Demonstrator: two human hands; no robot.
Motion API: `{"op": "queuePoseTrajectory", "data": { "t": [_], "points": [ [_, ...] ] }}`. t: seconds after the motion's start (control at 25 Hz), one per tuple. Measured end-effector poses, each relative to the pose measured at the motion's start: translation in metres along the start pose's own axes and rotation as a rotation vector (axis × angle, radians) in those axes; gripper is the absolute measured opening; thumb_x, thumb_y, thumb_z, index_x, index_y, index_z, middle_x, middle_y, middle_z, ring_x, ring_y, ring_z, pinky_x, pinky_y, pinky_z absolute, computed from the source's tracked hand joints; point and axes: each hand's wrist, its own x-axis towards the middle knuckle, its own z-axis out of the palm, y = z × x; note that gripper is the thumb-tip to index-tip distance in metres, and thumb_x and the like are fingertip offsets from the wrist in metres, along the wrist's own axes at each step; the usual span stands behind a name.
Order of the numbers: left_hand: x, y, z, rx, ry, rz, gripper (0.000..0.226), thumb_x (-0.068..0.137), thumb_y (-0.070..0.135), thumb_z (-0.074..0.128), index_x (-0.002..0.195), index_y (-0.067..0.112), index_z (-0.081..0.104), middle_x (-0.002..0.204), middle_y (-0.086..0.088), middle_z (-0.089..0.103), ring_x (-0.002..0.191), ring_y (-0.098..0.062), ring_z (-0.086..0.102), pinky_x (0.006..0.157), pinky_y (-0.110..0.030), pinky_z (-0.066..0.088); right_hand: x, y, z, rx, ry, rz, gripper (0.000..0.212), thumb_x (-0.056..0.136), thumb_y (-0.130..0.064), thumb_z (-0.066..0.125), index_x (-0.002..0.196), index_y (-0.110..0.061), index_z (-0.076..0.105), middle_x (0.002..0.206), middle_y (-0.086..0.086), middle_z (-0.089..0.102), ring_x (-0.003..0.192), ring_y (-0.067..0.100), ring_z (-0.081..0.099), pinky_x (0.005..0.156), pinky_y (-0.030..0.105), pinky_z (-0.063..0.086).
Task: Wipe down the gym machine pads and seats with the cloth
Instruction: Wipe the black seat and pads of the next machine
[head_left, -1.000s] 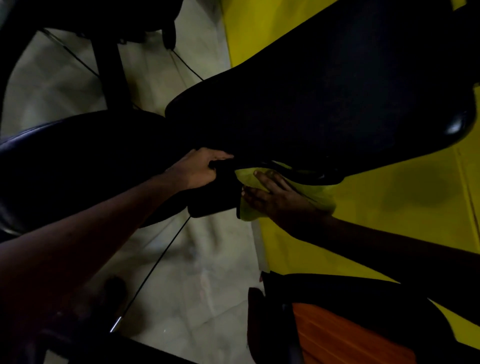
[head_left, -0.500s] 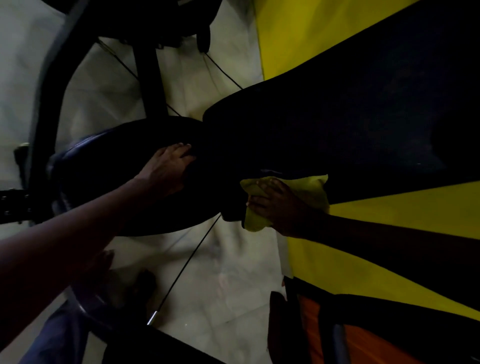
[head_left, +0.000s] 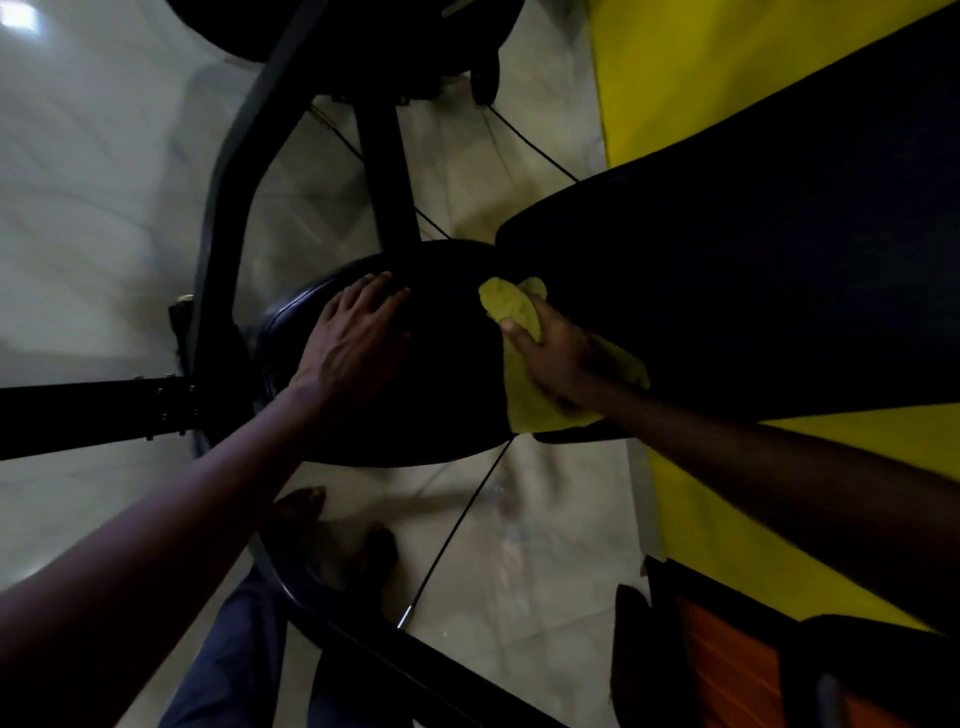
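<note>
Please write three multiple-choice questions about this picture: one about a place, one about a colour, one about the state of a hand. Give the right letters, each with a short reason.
1. Where does the left hand rest?
A) on the round black padded seat
B) on the pale floor
C) on a metal bar

2. What colour is the crumpled fabric cloth?
A) white
B) yellow-green
C) red

3. What is the state of the right hand?
A) open and empty
B) gripping the cloth
C) out of view

Answers:
1 A: its fingers lie spread flat on the seat.
2 B: the cloth shows yellow-green against the long black back pad.
3 B: its thumb and fingers curl round the cloth.
</note>
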Motion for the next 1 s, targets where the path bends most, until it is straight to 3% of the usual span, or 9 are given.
{"op": "queuePoseTrajectory", "data": {
  "t": [0.08,0.2,0.44,0.64,0.72,0.84,0.92,1.0],
  "points": [
    [-0.008,-0.009,-0.007,-0.036,0.0,-0.034,0.061,0.092,0.045,0.043,0.144,0.012,0.046,0.154,-0.016,0.036,0.143,-0.036,0.032,0.115,-0.049,0.028,0.0,-0.009,0.045,0.071,0.003,0.095,0.076,0.089,-0.067,0.039,0.148,-0.02,0.045,0.148,0.008,0.051,0.136,0.033,0.047,0.11,0.042,0.039],
    [-0.017,-0.025,-0.012,-0.067,0.024,-0.081,0.063,0.09,0.048,0.041,0.144,0.016,0.047,0.154,-0.012,0.038,0.142,-0.033,0.034,0.115,-0.048,0.028,0.001,-0.018,0.083,0.086,0.138,0.223,0.073,0.091,-0.064,0.037,0.155,-0.029,0.032,0.162,-0.002,0.031,0.147,0.031,0.029,0.118,0.05,0.024],
    [-0.05,-0.062,-0.018,-0.133,0.101,-0.198,0.063,0.094,0.055,0.049,0.15,0.029,0.036,0.154,-0.005,0.039,0.14,-0.026,0.038,0.114,-0.044,0.033,0.048,-0.042,0.086,0.029,0.257,0.362,0.078,0.085,-0.064,0.036,0.154,-0.026,0.034,0.162,-0.001,0.03,0.148,0.037,0.024,0.117,0.058,0.019],
    [-0.055,-0.063,-0.023,-0.275,0.112,-0.21,0.067,0.093,0.045,0.06,0.151,0.022,0.037,0.154,-0.008,0.039,0.142,-0.022,0.036,0.117,-0.038,0.03,0.047,-0.081,0.097,-0.018,0.185,-0.004,0.061,0.092,-0.058,0.054,0.146,-0.03,0.047,0.158,-0.007,0.038,0.15,0.029,0.023,0.117,0.049,0.015],
    [-0.054,-0.061,-0.024,-0.301,0.1,-0.233,0.067,0.092,0.045,0.061,0.15,0.024,0.037,0.155,-0.006,0.039,0.142,-0.022,0.036,0.117,-0.039,0.031,0.057,-0.075,0.089,-0.023,0.142,-0.084,0.063,0.091,-0.061,0.052,0.144,-0.027,0.049,0.155,-0.005,0.042,0.147,0.027,0.029,0.117,0.048,0.019],
    [-0.055,-0.064,-0.023,-0.342,0.094,-0.267,0.066,0.092,0.049,0.061,0.15,0.029,0.037,0.155,-0.002,0.038,0.143,-0.019,0.035,0.117,-0.04,0.032,0.094,-0.059,0.07,-0.013,0.159,0.091,0.076,0.085,-0.067,0.044,0.141,-0.016,0.052,0.15,0.009,0.047,0.14,0.034,0.039,0.115,0.051,0.029],
    [-0.056,-0.064,-0.02,-0.403,0.089,-0.291,0.066,0.091,0.05,0.062,0.149,0.033,0.037,0.156,0.002,0.036,0.144,-0.014,0.031,0.118,-0.034,0.029,0.112,-0.061,0.065,-0.03,0.142,0.254,0.073,0.087,-0.067,0.046,0.141,-0.018,0.05,0.152,0.009,0.044,0.143,0.037,0.033,0.116,0.056,0.023],
    [-0.059,-0.065,-0.016,-0.47,0.121,-0.275,0.06,0.093,0.048,0.061,0.146,0.03,0.042,0.152,0.005,0.041,0.141,-0.009,0.035,0.115,-0.027,0.03,0.111,-0.076,0.07,-0.077,0.116,0.284,0.068,0.091,-0.063,0.05,0.144,-0.021,0.047,0.155,0.006,0.04,0.147,0.037,0.024,0.118,0.058,0.016]
  ]
}}
